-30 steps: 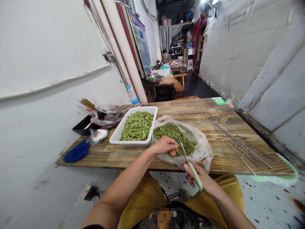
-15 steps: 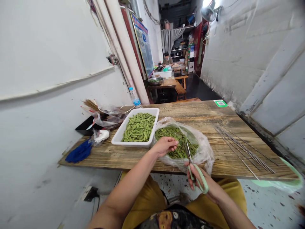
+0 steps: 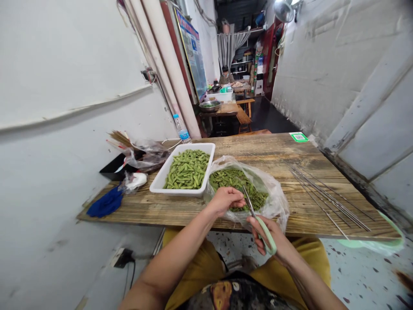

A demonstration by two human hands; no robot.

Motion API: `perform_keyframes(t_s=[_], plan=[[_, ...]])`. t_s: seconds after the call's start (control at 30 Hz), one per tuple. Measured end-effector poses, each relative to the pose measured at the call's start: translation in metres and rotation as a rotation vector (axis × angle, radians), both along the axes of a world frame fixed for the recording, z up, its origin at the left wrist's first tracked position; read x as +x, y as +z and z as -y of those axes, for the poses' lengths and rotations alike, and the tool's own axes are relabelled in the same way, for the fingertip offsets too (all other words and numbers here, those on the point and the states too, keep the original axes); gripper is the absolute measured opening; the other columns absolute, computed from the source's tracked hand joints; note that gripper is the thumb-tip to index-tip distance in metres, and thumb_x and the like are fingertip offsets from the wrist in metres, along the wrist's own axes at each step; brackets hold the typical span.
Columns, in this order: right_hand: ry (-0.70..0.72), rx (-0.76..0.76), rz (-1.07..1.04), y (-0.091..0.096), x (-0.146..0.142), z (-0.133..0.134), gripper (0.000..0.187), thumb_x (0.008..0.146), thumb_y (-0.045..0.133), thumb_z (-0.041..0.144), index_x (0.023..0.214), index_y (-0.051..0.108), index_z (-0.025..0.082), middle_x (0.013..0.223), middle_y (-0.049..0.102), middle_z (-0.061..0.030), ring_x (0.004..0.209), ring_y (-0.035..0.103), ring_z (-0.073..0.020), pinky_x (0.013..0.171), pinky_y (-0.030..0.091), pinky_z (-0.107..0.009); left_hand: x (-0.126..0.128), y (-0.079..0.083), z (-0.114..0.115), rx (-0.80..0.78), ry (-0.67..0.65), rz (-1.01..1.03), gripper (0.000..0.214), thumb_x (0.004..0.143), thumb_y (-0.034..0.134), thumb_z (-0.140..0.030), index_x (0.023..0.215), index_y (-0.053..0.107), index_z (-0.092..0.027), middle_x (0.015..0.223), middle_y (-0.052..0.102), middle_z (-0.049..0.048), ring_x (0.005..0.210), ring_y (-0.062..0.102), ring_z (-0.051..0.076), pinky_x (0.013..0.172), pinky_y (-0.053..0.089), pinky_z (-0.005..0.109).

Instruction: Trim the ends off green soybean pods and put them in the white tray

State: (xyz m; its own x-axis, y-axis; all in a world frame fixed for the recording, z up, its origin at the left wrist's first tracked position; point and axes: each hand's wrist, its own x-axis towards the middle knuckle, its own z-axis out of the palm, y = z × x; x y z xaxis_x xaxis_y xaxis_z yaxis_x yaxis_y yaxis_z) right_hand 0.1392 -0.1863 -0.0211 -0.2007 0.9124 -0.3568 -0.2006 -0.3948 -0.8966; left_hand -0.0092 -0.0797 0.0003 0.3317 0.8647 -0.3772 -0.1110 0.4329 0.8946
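Note:
My left hand (image 3: 227, 201) is closed in a pinch over the near side of a clear plastic bag (image 3: 278, 200). An edamame pod, mostly hidden, seems to be between its fingertips. My right hand (image 3: 274, 237) grips green-handled scissors (image 3: 267, 236), whose blades point up and left beside my left fingertips and look nearly together. Green edamame pods and small cut pieces (image 3: 226, 178) fill the opened bag below both hands. To the left, a white plastic tub (image 3: 176, 192) holds a heap of whole edamame pods (image 3: 189, 168).
Several metal skewers (image 3: 329, 200) lie on the right of the wooden table (image 3: 258, 148). A water bottle (image 3: 183, 131), a black box (image 3: 112, 171) and a blue cloth (image 3: 106, 203) are at left. Another person (image 3: 226, 77) sits at a far table.
The scissor blades have come closer together and shifted slightly left. My left hand has moved slightly right and down, nearer the blades. The view has tilted a little.

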Motion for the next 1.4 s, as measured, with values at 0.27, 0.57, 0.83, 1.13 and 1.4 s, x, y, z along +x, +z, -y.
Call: perform_keyframes(t_s=[0.27,0.57,0.83,1.13,1.4], plan=[[-0.069,-0.047,-0.029,-0.011,0.008,0.010,0.048,0.072,0.062,0.061,0.098,0.053,0.022,0.068,0.052,0.0039,0.053,0.049,-0.0110,0.046,0.043,-0.023,-0.019,-0.002,-0.042,0.235,0.175,-0.303,0.008,0.071,0.050,-0.007,0.066,0.052,-0.014,0.069,0.065,0.0019,0.056,0.056,0.008,0.057,0.045,0.021],[-0.104,-0.072,-0.038,-0.008,0.011,0.016,0.046,0.072,0.063,0.059,0.097,0.053,0.022,0.066,0.051,0.0044,0.050,0.047,-0.0104,0.044,0.041,-0.022,-0.001,-0.021,-0.052,0.732,-0.423,-1.189,0.008,0.061,0.062,-0.007,0.060,0.067,-0.014,0.070,0.067,0.0086,0.074,0.061,0.020,0.074,0.043,0.030],[0.003,-0.048,0.006,-0.013,0.011,0.013,0.046,0.076,0.059,0.059,0.102,0.053,0.022,0.067,0.051,0.0050,0.051,0.049,-0.0103,0.045,0.042,-0.022,-0.014,-0.013,-0.048,0.447,-0.335,-0.563,0.016,0.068,0.065,-0.025,0.076,0.067,-0.011,0.067,0.066,0.0012,0.060,0.053,0.009,0.061,0.041,0.020],[0.027,-0.024,0.063,-0.008,0.008,0.010,0.046,0.074,0.059,0.061,0.099,0.054,0.022,0.066,0.049,0.0053,0.050,0.046,-0.0096,0.043,0.039,-0.021,-0.008,-0.020,-0.030,0.406,-0.140,-0.412,0.015,0.059,0.071,-0.016,0.071,0.064,-0.011,0.067,0.064,0.0003,0.061,0.054,0.008,0.062,0.041,0.020],[0.032,0.014,0.132,-0.011,0.009,0.009,0.047,0.074,0.061,0.060,0.100,0.055,0.022,0.058,0.043,0.0077,0.043,0.039,-0.0068,0.037,0.034,-0.018,-0.001,-0.012,-0.017,0.615,-0.193,-0.654,0.020,0.066,0.069,-0.030,0.078,0.072,-0.014,0.072,0.069,0.0017,0.068,0.059,0.014,0.068,0.042,0.024]])
